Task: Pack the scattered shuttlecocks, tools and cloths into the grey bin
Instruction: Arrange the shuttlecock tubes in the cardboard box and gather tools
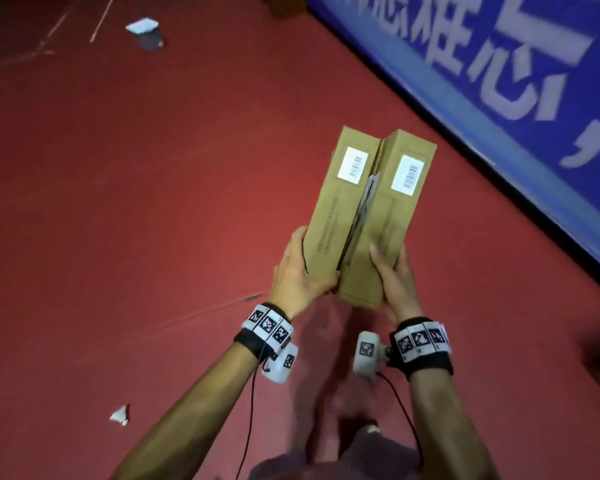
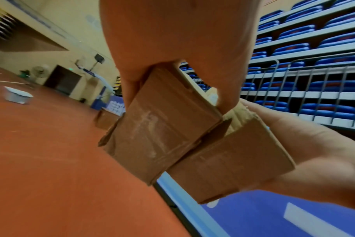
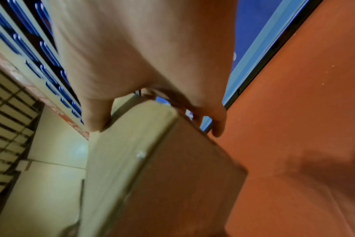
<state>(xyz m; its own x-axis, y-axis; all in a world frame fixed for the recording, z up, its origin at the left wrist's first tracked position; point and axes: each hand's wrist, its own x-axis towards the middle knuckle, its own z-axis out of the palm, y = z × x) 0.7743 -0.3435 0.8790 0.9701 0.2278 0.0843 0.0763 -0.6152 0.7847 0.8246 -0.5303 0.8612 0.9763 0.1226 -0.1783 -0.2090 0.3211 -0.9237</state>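
Observation:
I hold two long brown cardboard boxes side by side above the red floor. My left hand point(image 1: 298, 271) grips the near end of the left box point(image 1: 340, 202), thumb on top. My right hand point(image 1: 395, 275) grips the near end of the right box point(image 1: 392, 216). A dark grey strip point(image 1: 361, 209) shows in the gap between them; what it is I cannot tell. In the left wrist view both box ends point(image 2: 162, 128) touch. The grey bin point(image 1: 146, 32) stands far off at the upper left. One white shuttlecock point(image 1: 120, 415) lies on the floor at the lower left.
A blue banner point(image 1: 499, 81) with white characters runs along the right side. The left wrist view shows the grey bin point(image 2: 16, 96) on the floor, another cardboard box point(image 2: 105, 119) further off, and blue stadium seats point(image 2: 314, 48) behind a railing.

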